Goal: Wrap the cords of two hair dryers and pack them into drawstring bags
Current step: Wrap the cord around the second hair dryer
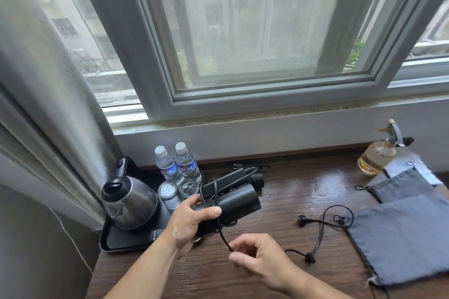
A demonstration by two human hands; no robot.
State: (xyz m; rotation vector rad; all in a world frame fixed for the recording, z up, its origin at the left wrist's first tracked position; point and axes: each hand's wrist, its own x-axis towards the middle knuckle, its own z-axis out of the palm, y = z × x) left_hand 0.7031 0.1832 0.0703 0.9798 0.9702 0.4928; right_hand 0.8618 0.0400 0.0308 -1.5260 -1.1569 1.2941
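Right hand (pixel 260 258) pinches cord (pixel 224 238), left hand (pixel 192 221) grips hair dryer (pixel 233 201) over wooden desk (pixel 291 192) below window (pixel 255 31).

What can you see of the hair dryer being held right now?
The held hair dryer is matte black, plastic by its look, with a short round barrel pointing right and away. The left hand grips its near end, thumb on top, holding it above the wooden table. Its black cord is looped around the body a few times; the right hand pinches the loose run, and the plug lies on the table.
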